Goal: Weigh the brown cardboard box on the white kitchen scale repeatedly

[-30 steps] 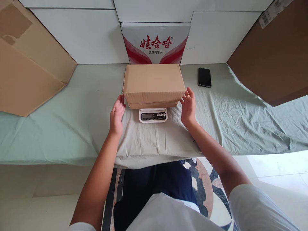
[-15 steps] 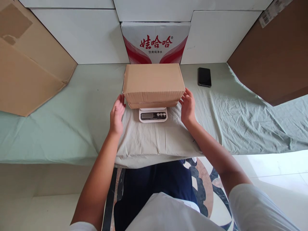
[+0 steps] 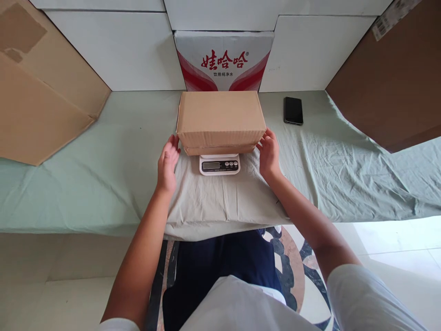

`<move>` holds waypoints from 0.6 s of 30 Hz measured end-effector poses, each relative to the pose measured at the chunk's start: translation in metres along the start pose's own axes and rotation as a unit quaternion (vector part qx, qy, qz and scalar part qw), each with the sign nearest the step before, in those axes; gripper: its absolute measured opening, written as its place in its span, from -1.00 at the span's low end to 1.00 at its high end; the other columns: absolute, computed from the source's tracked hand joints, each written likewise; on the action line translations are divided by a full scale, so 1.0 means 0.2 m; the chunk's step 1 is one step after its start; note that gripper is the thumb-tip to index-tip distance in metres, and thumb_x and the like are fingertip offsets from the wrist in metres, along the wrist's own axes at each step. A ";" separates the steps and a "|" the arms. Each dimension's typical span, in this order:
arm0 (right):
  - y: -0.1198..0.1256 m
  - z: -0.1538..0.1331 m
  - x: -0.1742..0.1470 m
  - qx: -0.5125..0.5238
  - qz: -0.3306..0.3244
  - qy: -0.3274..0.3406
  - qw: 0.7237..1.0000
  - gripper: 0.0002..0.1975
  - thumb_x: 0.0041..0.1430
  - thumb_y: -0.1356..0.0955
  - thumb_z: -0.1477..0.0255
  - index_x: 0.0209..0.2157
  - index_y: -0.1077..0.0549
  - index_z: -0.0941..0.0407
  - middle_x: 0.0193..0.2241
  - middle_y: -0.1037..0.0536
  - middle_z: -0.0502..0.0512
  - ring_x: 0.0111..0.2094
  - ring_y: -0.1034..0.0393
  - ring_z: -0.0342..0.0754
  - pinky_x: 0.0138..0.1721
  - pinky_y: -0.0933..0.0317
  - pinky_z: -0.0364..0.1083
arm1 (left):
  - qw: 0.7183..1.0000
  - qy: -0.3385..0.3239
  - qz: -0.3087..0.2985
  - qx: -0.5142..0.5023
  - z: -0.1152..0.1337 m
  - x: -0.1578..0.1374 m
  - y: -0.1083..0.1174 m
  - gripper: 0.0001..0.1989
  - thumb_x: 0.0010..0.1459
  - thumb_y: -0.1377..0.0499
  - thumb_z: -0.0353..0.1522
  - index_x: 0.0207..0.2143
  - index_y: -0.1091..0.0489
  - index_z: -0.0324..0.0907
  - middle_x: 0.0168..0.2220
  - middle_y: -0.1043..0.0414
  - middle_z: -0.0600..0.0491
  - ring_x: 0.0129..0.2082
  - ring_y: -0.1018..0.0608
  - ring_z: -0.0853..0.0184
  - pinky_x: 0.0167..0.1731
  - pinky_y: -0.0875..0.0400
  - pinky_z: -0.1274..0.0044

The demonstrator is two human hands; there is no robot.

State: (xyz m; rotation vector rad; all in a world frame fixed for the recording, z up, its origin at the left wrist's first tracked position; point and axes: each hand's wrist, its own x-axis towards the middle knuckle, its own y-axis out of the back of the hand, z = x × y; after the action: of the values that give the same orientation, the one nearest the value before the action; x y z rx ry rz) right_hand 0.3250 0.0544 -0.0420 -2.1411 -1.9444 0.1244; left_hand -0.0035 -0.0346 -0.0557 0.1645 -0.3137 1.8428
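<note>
A brown cardboard box (image 3: 222, 112) sits over a small white digital scale (image 3: 219, 165), hiding most of it. Only the scale's front panel shows, with a blank-looking display and several round buttons. At the box's left side, my left hand (image 3: 167, 163) rests its fingers on the lower edge, the thumb off the cardboard. On the opposite side, my right hand (image 3: 269, 154) has its fingertips curled in against the lower right edge. The box is held between my two hands. Whether the scale bears its full weight, I cannot tell.
Behind the box stands a white and red printed carton (image 3: 223, 59) against white panels. A black phone (image 3: 293, 111) lies to the right on the pale green cloth (image 3: 138, 138). Large cardboard pieces flank the table, one at left (image 3: 44, 101) and one at right (image 3: 389, 87).
</note>
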 end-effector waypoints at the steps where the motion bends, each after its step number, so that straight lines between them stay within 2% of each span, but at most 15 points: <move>1: 0.00 0.00 0.00 0.003 0.002 -0.001 1.000 -0.44 0.22 -0.41 -0.09 0.18 -0.49 -0.19 0.40 -0.60 0.04 0.50 -0.45 0.24 0.59 -0.27 0.40 | 1.000 0.001 0.000 0.002 0.00 0.00 0.00 0.00 0.34 -0.20 0.44 0.55 -0.46 0.04 0.68 -0.28 -0.18 0.76 -0.18 -0.11 0.74 0.00 0.01; 6: -0.01 0.00 0.00 0.002 0.000 -0.007 1.000 -0.43 0.19 -0.43 -0.11 0.16 -0.50 -0.18 0.35 -0.64 0.05 0.48 -0.46 0.25 0.56 -0.30 0.40 | 1.000 0.000 -0.020 0.013 -0.02 0.01 0.01 0.02 0.37 -0.15 0.45 0.59 -0.40 0.05 0.70 -0.23 -0.16 0.78 -0.11 -0.12 0.75 0.04 0.02; 10: -0.02 -0.01 -0.01 0.007 -0.001 -0.010 1.000 -0.47 0.20 -0.43 -0.09 0.12 -0.52 -0.16 0.33 -0.65 0.04 0.43 -0.49 0.24 0.54 -0.32 0.37 | 1.000 0.004 -0.015 0.009 -0.03 0.01 0.02 0.04 0.34 -0.15 0.47 0.58 -0.41 0.06 0.70 -0.24 -0.20 0.77 -0.13 -0.13 0.75 0.06 -0.01; 18: -0.02 -0.02 -0.02 0.000 -0.008 -0.004 1.000 -0.50 0.23 -0.43 -0.13 0.05 -0.52 -0.14 0.27 -0.67 0.05 0.40 -0.50 0.22 0.47 -0.40 0.32 | 0.999 0.004 -0.017 0.038 0.00 0.02 0.00 0.08 0.30 -0.16 0.49 0.58 -0.40 0.01 0.70 -0.24 -0.21 0.76 -0.16 -0.17 0.74 -0.04 0.01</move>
State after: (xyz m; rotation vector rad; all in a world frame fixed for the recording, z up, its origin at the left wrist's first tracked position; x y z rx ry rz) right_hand 0.3215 0.0508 -0.0373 -2.1272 -1.9657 0.1305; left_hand -0.0052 -0.0318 -0.0554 0.2133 -0.2344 1.8223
